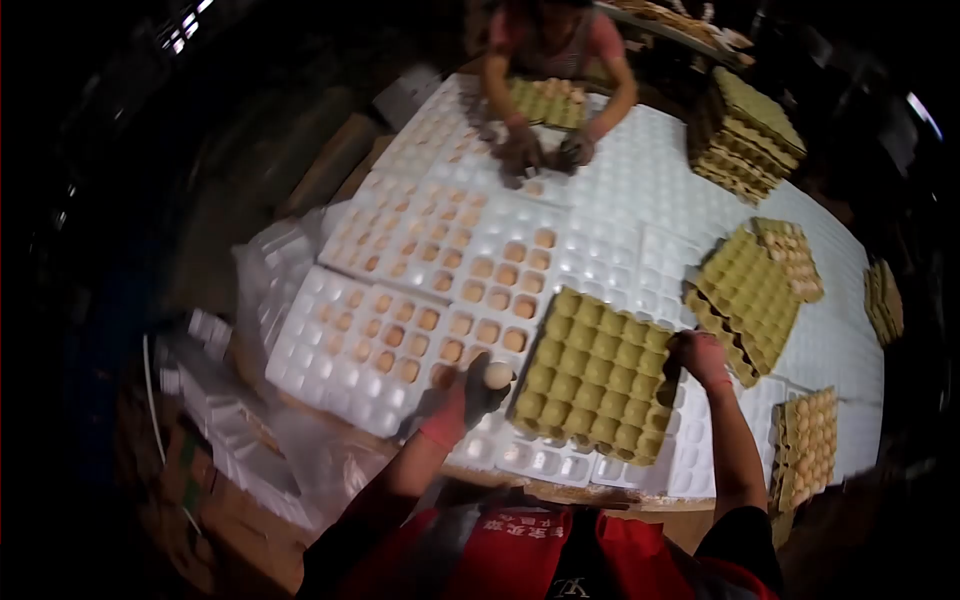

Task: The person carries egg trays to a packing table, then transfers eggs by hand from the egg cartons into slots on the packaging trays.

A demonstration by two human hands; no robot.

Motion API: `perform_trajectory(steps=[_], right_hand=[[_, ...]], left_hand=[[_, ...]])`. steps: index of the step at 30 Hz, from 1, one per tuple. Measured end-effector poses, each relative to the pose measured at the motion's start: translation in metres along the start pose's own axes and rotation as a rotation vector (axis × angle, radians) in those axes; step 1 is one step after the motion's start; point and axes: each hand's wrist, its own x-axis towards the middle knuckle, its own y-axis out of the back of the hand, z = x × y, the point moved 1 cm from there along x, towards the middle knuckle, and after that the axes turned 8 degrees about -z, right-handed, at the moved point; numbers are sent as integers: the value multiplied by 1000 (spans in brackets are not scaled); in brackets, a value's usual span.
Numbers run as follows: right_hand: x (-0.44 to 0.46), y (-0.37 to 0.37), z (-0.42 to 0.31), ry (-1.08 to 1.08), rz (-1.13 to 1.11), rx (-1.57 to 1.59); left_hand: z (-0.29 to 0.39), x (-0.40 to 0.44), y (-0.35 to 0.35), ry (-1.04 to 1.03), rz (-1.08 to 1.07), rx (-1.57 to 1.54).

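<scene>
My left hand (478,392), in a dark glove, is closed around a pale egg (498,375) just left of a yellow-green egg tray (600,375). The cups of that tray hold no eggs. At its right edge, my right hand (697,355) is closed on the rim, also gloved; its fingertips are partly hidden. Beneath both hands lie white foam trays (340,365) with square pockets. Brown eggs (487,330) fill several pockets ahead of my left hand.
Across the table a person (555,60) works with gloved hands near a part-filled egg tray (550,103). Stacked egg trays (745,135) stand at the back right, and more trays (748,290) lie to the right. A tray of eggs (808,445) sits at the near right edge.
</scene>
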Motion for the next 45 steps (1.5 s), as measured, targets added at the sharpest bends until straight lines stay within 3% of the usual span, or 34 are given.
perform_trajectory(steps=[1,2,4,5,7,9,10,11,14,17,21,22,23,25,27,28,29,31,32,35,37,39,41,43,44,45], right_hand=[[2,0,-2,-2,56,16],[-4,27,-33,-173,79,38],[11,17,-25,-286,283,600],[24,19,-67,-283,347,612],[67,17,-222,67,38,908],[98,2,-381,314,-190,831],[118,-25,-445,510,-237,904],[134,-35,-508,620,-191,757],[197,-110,-621,688,-113,555],[225,-123,-661,693,-284,374],[238,-148,-706,887,-34,338],[238,-156,-713,887,-10,238],[238,-161,-720,886,16,138],[229,-169,-708,850,109,361],[210,-148,-674,788,46,480],[193,-122,-654,750,-18,576],[173,-115,-626,679,-79,601],[143,-123,-557,647,-133,574],[126,-115,-524,620,-183,592],[77,-64,-417,372,-169,472],[34,-33,-342,91,177,480],[-15,-15,-259,-226,442,259],[-67,-14,-187,-566,526,-70],[-119,-36,-134,-845,205,88],[-137,-50,-110,-880,-15,411],[-150,-64,-108,-862,91,666]], left_hand=[[-5,-24,29,27,31,-149],[-11,-47,59,49,68,-302],[-3,-86,105,-16,274,-728],[4,-97,128,-95,307,-276],[16,-120,173,-67,610,813],[21,-118,213,-179,670,961],[21,-114,226,-178,555,154],[20,-111,238,-208,618,-671],[48,-112,272,-68,810,-620],[40,-131,301,-97,864,-531],[34,-128,329,-173,905,-345],[40,-114,338,-179,916,-184],[44,-91,346,-370,1043,119],[50,-66,361,-106,1086,817],[33,-51,373,70,931,1183],[12,-48,381,57,855,1245],[-9,-49,381,16,936,1367],[25,-55,361,61,836,1107],[32,-55,340,-115,849,1098],[85,-36,241,-106,497,867],[79,-20,172,-165,266,1040],[64,-7,107,-113,-37,1082],[42,3,47,-97,-176,1111],[26,8,2,-109,-305,1139],[20,6,-19,-86,-324,1126],[0,5,-36,-47,-256,1086]])
